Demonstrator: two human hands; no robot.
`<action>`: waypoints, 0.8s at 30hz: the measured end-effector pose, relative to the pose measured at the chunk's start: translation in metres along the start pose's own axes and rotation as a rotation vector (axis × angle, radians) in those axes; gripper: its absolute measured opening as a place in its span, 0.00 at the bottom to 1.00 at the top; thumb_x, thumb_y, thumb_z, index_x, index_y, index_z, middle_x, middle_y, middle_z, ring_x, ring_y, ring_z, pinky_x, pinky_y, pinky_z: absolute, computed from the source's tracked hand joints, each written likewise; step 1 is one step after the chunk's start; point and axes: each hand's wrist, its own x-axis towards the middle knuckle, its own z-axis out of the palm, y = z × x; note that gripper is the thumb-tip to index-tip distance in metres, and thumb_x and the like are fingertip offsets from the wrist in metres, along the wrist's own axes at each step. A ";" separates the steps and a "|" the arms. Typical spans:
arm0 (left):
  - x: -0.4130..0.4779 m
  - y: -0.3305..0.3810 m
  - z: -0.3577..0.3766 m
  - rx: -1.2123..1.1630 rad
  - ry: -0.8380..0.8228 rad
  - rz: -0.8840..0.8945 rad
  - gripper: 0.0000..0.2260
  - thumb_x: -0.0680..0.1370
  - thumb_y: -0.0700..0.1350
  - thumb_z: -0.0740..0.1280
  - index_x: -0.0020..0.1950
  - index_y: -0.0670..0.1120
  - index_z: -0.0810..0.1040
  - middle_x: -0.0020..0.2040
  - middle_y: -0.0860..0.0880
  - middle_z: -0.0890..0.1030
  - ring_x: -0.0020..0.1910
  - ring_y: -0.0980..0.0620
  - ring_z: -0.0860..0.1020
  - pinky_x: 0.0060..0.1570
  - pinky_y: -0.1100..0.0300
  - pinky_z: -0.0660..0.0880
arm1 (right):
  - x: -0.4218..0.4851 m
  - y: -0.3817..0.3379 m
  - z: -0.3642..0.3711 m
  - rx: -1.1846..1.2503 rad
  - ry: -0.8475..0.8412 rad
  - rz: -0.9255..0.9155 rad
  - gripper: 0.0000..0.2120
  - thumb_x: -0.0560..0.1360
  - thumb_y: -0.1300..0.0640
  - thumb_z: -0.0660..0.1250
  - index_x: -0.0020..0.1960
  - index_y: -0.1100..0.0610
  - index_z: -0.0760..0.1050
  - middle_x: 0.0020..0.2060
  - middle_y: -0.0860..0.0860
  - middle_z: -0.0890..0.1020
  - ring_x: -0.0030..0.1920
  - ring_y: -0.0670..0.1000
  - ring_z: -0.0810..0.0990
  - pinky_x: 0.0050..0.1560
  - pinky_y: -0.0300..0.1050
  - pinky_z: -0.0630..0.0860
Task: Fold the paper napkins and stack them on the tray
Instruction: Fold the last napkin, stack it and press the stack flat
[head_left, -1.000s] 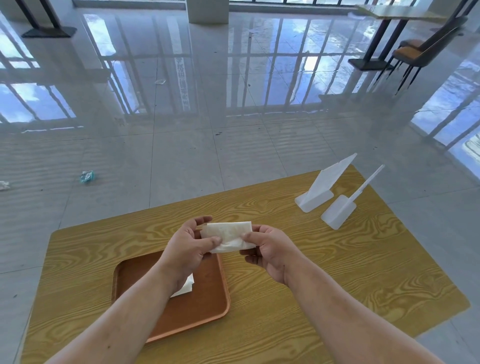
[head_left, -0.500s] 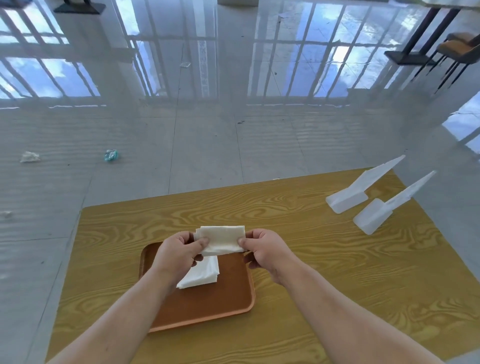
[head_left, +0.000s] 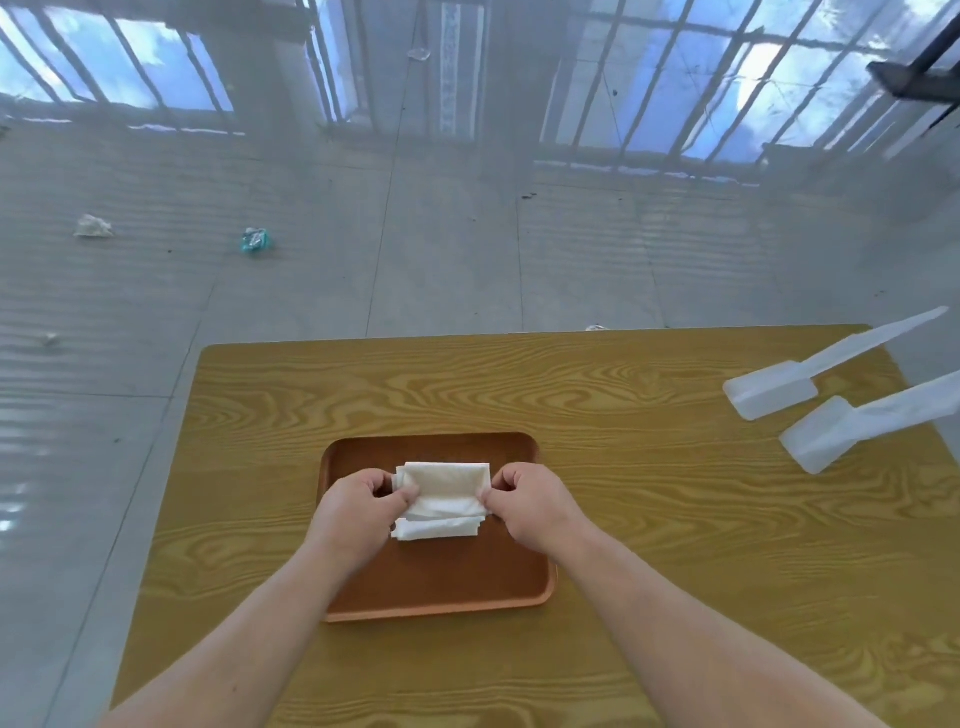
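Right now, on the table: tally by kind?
Tray: 1
Folded napkin held in left hand and right hand: 1
Napkin stack on the tray: 1 stack, sheet count unclear
White plastic stands: 2
Total: 5

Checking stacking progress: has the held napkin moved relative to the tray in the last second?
Yes. The held napkin came from beyond the tray's far edge to over it, just above the napkin lying there.

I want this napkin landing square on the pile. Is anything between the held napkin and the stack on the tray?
Nothing visible. Left hand and right hand hold the folded napkin over the stack in the tray.
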 end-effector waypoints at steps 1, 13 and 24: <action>0.002 -0.003 0.001 0.017 -0.001 -0.007 0.14 0.78 0.55 0.74 0.39 0.46 0.83 0.24 0.54 0.76 0.22 0.58 0.69 0.30 0.57 0.68 | 0.001 0.002 0.003 -0.015 -0.004 0.003 0.12 0.79 0.52 0.70 0.38 0.53 0.76 0.32 0.50 0.79 0.29 0.48 0.73 0.32 0.42 0.70; 0.018 -0.033 0.011 0.282 0.035 -0.036 0.15 0.78 0.59 0.72 0.37 0.51 0.80 0.31 0.52 0.82 0.30 0.52 0.77 0.30 0.56 0.70 | 0.015 0.014 0.035 -0.162 -0.018 0.061 0.12 0.79 0.50 0.67 0.46 0.59 0.78 0.43 0.56 0.87 0.40 0.56 0.83 0.44 0.55 0.81; 0.019 -0.029 0.020 0.454 0.103 -0.016 0.14 0.78 0.59 0.70 0.39 0.52 0.76 0.34 0.53 0.81 0.33 0.53 0.79 0.28 0.57 0.67 | 0.025 0.016 0.047 -0.382 0.051 0.074 0.13 0.79 0.44 0.66 0.40 0.49 0.71 0.40 0.46 0.81 0.43 0.53 0.81 0.37 0.47 0.70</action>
